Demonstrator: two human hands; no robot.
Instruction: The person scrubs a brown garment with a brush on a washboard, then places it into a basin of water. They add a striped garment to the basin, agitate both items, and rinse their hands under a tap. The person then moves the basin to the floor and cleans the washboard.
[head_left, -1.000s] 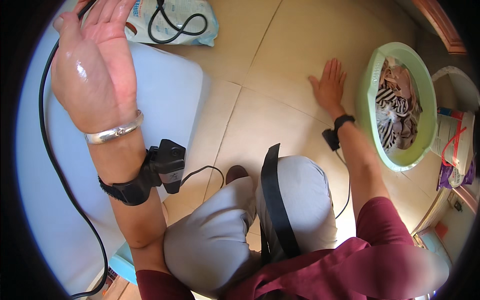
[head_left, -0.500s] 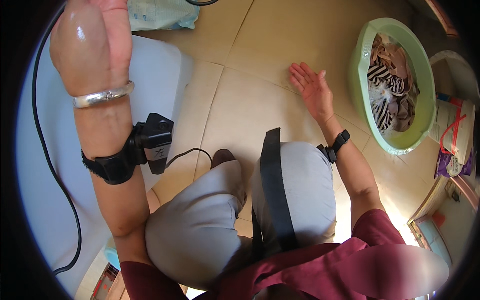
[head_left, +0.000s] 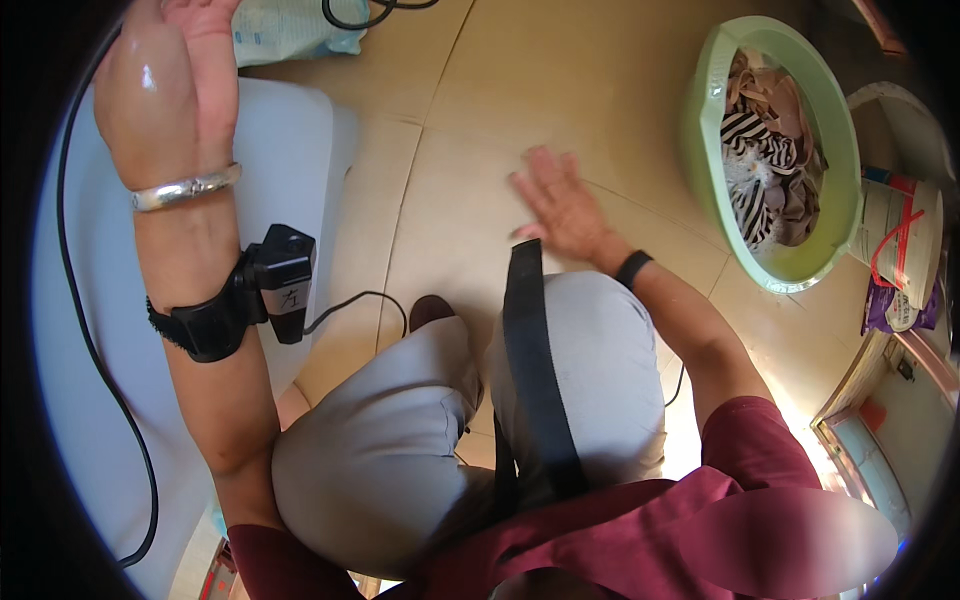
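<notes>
My left hand (head_left: pixel 180 90) is raised at the upper left, palm toward me, above a pale blue-white flat-topped surface (head_left: pixel 285 130). Its palm looks wet and bare, and the fingertips are partly cut off by the top edge. A silver bangle (head_left: pixel 187 188) circles that wrist, with a black strapped device (head_left: pixel 282 280) further down the forearm. In front of my right knee, my right hand (head_left: pixel 562 210) hovers over the tiled floor, back upward, fingers spread and slightly blurred. Nothing is in it. A black band (head_left: pixel 632 268) sits on that wrist.
At the right stands a light green basin (head_left: pixel 705 140) holding wet striped and brownish cloth (head_left: pixel 770 165) with suds. Beside it are a white bucket (head_left: pixel 925 240) with a red handle and a purple packet (head_left: pixel 880 308). A black cable (head_left: pixel 100 370) runs down the left; a bluish bag (head_left: pixel 290 35) lies behind.
My right hand has turned from palm up to palm down and swung left toward my knee. My left hand stays raised; the whole view has shifted slightly.
</notes>
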